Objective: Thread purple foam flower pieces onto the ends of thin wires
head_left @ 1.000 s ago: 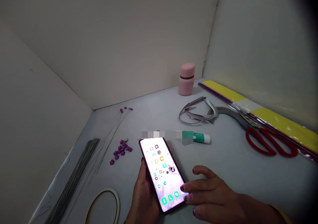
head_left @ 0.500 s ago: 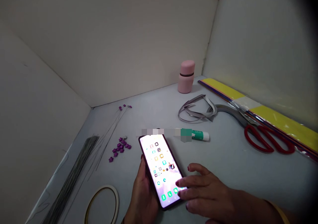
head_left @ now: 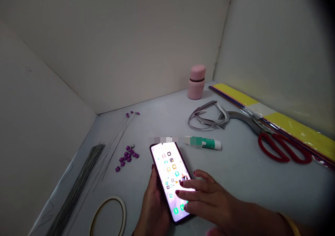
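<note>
I watch a lit smartphone (head_left: 169, 162) lying in the left hand (head_left: 153, 204), fingers curled around its edge, above a grey tabletop (head_left: 235, 183). The right hand (head_left: 206, 197), fingers loosely spread, sits over the lower screen; I cannot tell whether it touches the glass. Just beyond are a glue stick (head_left: 206, 143) and purple paper flowers (head_left: 127, 158); red-handled scissors (head_left: 281, 148) lie well right.
</note>
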The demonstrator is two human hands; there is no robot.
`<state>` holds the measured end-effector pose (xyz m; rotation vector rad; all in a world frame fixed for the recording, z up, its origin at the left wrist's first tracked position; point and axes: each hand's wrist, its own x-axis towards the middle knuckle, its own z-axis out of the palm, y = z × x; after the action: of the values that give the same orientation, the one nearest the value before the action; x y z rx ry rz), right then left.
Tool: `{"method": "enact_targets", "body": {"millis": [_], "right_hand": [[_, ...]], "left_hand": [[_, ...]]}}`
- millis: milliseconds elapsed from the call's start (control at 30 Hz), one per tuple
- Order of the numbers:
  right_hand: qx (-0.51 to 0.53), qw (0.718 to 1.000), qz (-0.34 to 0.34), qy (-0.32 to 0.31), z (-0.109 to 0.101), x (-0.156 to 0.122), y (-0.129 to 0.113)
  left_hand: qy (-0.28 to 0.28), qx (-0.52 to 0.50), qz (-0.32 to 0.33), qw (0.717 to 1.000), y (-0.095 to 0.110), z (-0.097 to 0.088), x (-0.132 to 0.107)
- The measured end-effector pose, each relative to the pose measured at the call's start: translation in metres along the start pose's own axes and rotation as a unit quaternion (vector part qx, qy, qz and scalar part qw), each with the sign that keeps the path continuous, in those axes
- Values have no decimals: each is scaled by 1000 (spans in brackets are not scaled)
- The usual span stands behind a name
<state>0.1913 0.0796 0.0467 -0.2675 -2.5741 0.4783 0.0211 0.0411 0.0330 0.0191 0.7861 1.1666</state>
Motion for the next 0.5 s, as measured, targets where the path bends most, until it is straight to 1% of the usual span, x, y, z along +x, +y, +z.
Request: {"method": "enact_targets", "body": {"millis": [133,267,367,500], "right_hand": [[4,999,7,49,4,-9,4],[-5,996,49,74,10,-18,8],[-6,991,83,104,12,-20,9],[9,988,80,134,12,-19,8]], "left_hand": [[1,-2,-3,1000,1,-2,-1],[4,1,-7,1000,1,-5,-2],[14,5,-6,1000,1,-6,-2],[25,11,-3,1000,0,-5,-3]]}}
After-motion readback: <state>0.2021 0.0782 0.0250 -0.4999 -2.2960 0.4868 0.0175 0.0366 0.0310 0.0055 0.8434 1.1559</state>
